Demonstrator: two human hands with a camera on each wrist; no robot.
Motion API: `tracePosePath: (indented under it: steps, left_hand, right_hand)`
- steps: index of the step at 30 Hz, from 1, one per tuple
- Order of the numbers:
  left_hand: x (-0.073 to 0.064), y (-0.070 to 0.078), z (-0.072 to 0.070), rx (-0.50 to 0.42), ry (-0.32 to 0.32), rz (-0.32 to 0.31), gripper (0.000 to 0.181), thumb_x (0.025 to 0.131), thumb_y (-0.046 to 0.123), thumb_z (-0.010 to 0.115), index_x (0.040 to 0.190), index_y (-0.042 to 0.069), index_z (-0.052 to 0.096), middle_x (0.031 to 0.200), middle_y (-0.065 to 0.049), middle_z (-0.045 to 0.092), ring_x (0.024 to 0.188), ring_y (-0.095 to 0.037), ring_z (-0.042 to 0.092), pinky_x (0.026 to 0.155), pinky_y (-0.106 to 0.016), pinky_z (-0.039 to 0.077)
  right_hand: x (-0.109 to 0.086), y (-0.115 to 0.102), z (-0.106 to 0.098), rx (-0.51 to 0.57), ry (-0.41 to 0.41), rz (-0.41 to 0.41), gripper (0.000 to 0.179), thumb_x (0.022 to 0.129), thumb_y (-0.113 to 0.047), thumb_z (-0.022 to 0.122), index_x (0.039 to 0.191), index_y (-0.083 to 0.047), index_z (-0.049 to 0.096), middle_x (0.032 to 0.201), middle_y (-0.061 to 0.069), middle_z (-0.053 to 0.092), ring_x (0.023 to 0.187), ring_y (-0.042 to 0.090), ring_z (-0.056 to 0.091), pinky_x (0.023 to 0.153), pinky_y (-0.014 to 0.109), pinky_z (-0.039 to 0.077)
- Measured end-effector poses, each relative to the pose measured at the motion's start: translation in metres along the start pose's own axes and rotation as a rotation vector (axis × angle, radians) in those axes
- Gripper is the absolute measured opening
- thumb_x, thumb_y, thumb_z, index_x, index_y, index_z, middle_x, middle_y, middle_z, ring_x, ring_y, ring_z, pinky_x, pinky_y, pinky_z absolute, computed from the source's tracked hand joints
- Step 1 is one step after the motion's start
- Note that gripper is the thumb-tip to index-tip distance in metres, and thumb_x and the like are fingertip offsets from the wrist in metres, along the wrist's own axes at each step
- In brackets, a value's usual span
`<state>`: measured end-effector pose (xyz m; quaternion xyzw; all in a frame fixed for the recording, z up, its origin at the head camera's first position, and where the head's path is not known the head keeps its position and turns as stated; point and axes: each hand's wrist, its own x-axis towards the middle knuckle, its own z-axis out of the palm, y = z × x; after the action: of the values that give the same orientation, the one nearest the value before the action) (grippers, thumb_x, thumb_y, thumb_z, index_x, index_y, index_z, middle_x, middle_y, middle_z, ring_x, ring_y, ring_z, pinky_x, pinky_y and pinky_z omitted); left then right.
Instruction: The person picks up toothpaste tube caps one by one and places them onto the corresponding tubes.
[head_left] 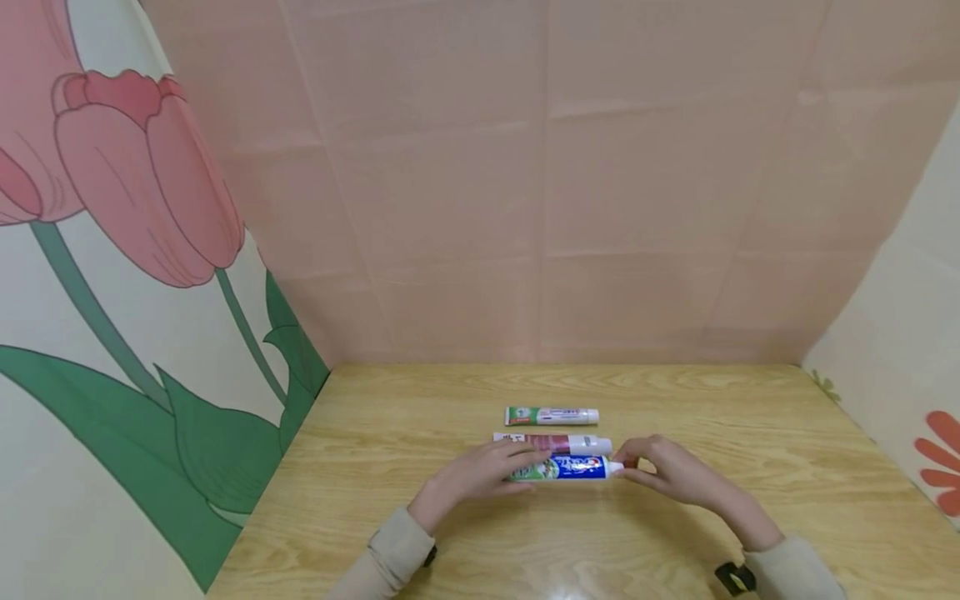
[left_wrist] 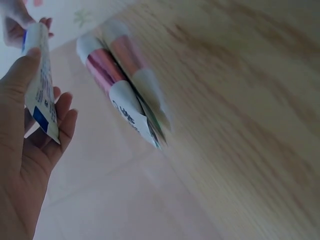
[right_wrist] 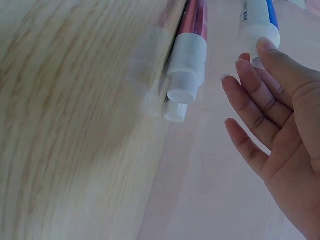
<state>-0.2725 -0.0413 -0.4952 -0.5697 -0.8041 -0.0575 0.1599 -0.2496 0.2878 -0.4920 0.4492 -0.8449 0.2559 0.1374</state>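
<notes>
A blue, green and white toothpaste tube point(head_left: 581, 467) is held sideways, a little above the table. My left hand point(head_left: 487, 468) grips its flat tail end, thumb on one face and fingers point(left_wrist: 64, 106) behind, as the left wrist view shows. At the other end my right hand point(head_left: 673, 472) pinches the small white cap point(right_wrist: 257, 63) between thumb and forefinger. Its other fingers are spread loosely. Just beyond lies a pink and white toothpaste tube point(head_left: 551, 442) on the table, its cap to the right. The held tube partly overlaps it in the head view.
Farther back, a green and white toothpaste tube point(head_left: 558, 416) lies parallel to the pink one. The wood-grain table point(head_left: 405, 408) meets a pink cloth backdrop point(head_left: 450, 308) at the rear. A tulip-printed panel point(head_left: 247, 433) borders the left, and a flowered panel point(head_left: 900, 367) the right.
</notes>
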Motion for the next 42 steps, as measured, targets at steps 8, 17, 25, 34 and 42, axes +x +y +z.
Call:
tracePosePath:
  steps: [8,17,25,34,42]
  left_hand:
    - [-0.003,-0.001,0.006,-0.012,-0.027,0.022,0.055,0.090,0.037,0.058,0.136,0.011,0.045,0.127,-0.003,0.057,0.114,-0.011,0.054,0.101,-0.018,0.038]
    - [-0.006,-0.001,0.008,0.000,-0.076,0.021,0.059,0.088,0.040,0.060,0.137,0.013,0.044,0.127,-0.002,0.057,0.111,-0.010,0.056,0.099,-0.017,0.040]
    - [-0.006,0.000,0.009,-0.008,-0.165,0.017,0.059,0.090,0.043,0.054,0.141,0.016,0.039,0.129,0.000,0.055,0.114,-0.010,0.054,0.099,-0.019,0.040]
    - [-0.010,0.001,0.012,-0.068,-0.249,-0.056,0.063,0.090,0.045,0.054,0.144,0.022,0.031,0.133,0.001,0.051,0.117,-0.009,0.051,0.099,-0.019,0.041]
    - [-0.011,0.001,0.016,-0.110,-0.300,-0.098,0.065,0.089,0.046,0.055,0.145,0.024,0.031,0.135,0.001,0.049,0.118,-0.010,0.049,0.099,-0.022,0.041]
  right_hand:
    - [-0.004,0.001,0.004,0.038,-0.033,0.004,0.006,0.084,-0.010,0.066,0.090,-0.014,0.065,0.078,-0.008,0.064,0.070,-0.003,0.055,0.058,0.018,0.050]
    - [-0.007,0.000,0.007,0.017,-0.057,0.006,0.004,0.085,-0.013,0.066,0.088,-0.015,0.064,0.076,-0.012,0.060,0.068,-0.005,0.052,0.055,0.022,0.050]
    - [-0.012,0.004,0.011,0.001,-0.094,0.027,0.006,0.084,-0.011,0.067,0.089,-0.013,0.065,0.076,-0.013,0.060,0.069,-0.004,0.053,0.057,0.024,0.051]
    - [-0.017,0.010,0.016,0.012,-0.121,0.043,0.005,0.085,-0.011,0.066,0.089,-0.011,0.064,0.076,-0.012,0.060,0.068,-0.005,0.051,0.057,0.021,0.050]
    - [-0.018,0.012,0.018,0.057,-0.165,0.085,0.003,0.086,-0.016,0.065,0.089,-0.016,0.064,0.077,-0.013,0.059,0.068,-0.006,0.050,0.057,0.019,0.048]
